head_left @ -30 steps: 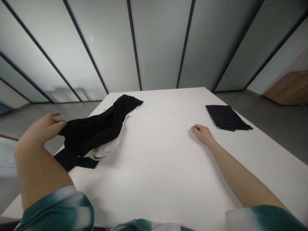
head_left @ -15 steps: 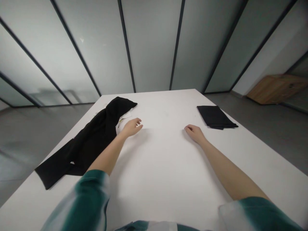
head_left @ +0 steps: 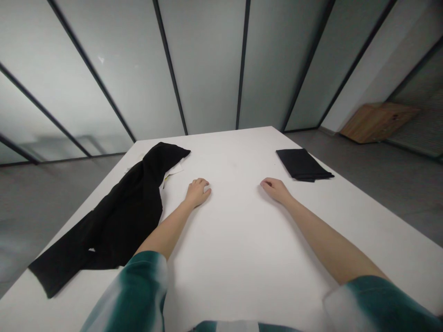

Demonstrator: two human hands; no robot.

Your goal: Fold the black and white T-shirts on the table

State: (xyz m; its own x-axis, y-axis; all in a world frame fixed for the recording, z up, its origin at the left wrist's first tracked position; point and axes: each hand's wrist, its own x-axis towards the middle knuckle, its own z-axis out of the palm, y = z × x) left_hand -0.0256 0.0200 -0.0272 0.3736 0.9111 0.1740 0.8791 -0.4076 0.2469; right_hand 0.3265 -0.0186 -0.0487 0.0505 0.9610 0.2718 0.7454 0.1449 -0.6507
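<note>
My left hand (head_left: 197,192) rests palm down on the white table (head_left: 242,240), fingers loosely curled, holding nothing. Just to its left lies a crumpled black garment (head_left: 121,216) that stretches toward the table's left edge, with a bit of white cloth (head_left: 172,171) showing beneath it. My right hand (head_left: 275,189) also lies on the table, fingers relaxed and empty. A neatly folded black cloth (head_left: 302,164) sits beyond it at the far right.
Frosted glass wall panels (head_left: 207,69) with dark frames stand behind the table. A wooden cabinet (head_left: 377,121) is on the grey floor at the right. My green and white sleeves fill the bottom of the view.
My left hand let go of the black garment at the left edge and moved right onto the table. The garment now lies flatter. My right hand stayed in place.
</note>
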